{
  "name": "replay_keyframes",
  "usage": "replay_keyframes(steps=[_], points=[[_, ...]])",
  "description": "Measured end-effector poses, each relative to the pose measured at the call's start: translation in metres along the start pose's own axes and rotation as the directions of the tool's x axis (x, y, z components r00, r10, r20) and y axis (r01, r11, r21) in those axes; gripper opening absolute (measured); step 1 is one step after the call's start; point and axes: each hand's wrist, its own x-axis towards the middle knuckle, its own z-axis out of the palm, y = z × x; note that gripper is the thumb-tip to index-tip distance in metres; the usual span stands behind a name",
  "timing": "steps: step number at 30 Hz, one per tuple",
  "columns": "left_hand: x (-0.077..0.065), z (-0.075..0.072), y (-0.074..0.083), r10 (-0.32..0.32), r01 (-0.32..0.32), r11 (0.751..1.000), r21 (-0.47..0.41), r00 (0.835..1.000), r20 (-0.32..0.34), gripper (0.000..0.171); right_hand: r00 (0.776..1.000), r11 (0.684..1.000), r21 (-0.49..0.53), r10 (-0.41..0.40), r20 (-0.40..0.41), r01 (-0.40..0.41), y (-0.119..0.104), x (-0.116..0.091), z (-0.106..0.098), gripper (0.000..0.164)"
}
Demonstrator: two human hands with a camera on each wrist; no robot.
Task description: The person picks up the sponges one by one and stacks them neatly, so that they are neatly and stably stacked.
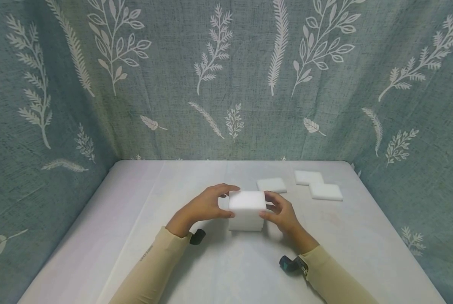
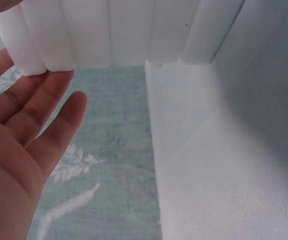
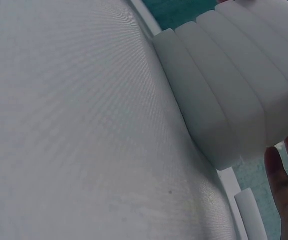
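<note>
A stack of white sponges [image 1: 246,213] stands on the table in front of me, its several flat layers visible from the side in the left wrist view. My left hand [image 1: 206,204] grips the upper part of the stack from the left, thumb at the near side and fingers at the far side. In the left wrist view, two fingertips [image 2: 61,80] touch the edges of the upper sponges [image 2: 46,40]. From the right, my right hand [image 1: 283,213] holds the upper stack in the same way. The right wrist view shows the stacked layers [image 3: 224,90] close together, the thumb mostly cut off.
Behind the stack to the right lies a loose white sponge [image 1: 271,185]. Farther right are two more, a back sponge [image 1: 307,177] and a front sponge [image 1: 326,191], touching or overlapping. A green leaf-patterned curtain [image 1: 245,84] surrounds the white table [image 1: 154,261] at the back and sides.
</note>
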Motion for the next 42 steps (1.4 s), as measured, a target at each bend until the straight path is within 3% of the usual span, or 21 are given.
replay_keyframes(steps=[9,13,16,19,25,29,33,39,42], points=[[0.000,0.000,-0.001,-0.005,0.005,0.999,-0.038,1.000,0.004,0.074,1.000,1.000,0.013,-0.023,0.010,0.022,0.001,0.001,-0.001,0.063],[0.002,0.001,-0.005,0.031,-0.036,0.996,-0.081,0.997,-0.065,0.074,0.992,0.991,0.071,-0.116,0.045,0.113,0.003,0.004,-0.010,0.062],[0.005,0.003,-0.010,0.055,-0.071,0.989,-0.130,0.991,-0.121,0.068,0.976,0.969,0.134,-0.213,0.034,0.207,0.004,0.007,-0.022,0.057],[0.007,0.006,-0.014,0.047,-0.073,0.981,-0.181,0.989,-0.143,0.062,0.968,0.959,0.141,-0.251,0.019,0.246,0.004,0.011,-0.032,0.050],[0.005,0.009,-0.017,0.025,-0.054,0.971,-0.231,0.992,-0.123,0.059,0.992,0.992,0.016,-0.123,-0.020,0.123,0.009,0.017,-0.046,0.044],[0.004,0.009,-0.018,0.033,-0.063,0.969,-0.238,0.991,-0.130,0.060,0.998,0.997,-0.069,-0.025,-0.058,0.021,0.010,0.023,-0.055,0.044],[0.002,0.003,-0.014,0.036,-0.068,0.971,-0.228,0.989,-0.143,0.060,0.996,0.985,-0.162,0.047,-0.073,-0.058,0.012,0.032,-0.065,0.046],[0.001,0.000,-0.009,0.021,-0.054,0.968,-0.244,0.990,-0.138,0.055,0.987,0.943,-0.295,0.131,-0.093,-0.153,0.014,0.045,-0.073,0.050],[0.002,0.007,-0.020,0.022,-0.058,0.966,-0.252,0.990,-0.142,0.054,0.984,0.923,-0.341,0.154,-0.094,-0.177,0.013,0.050,-0.071,0.050]])
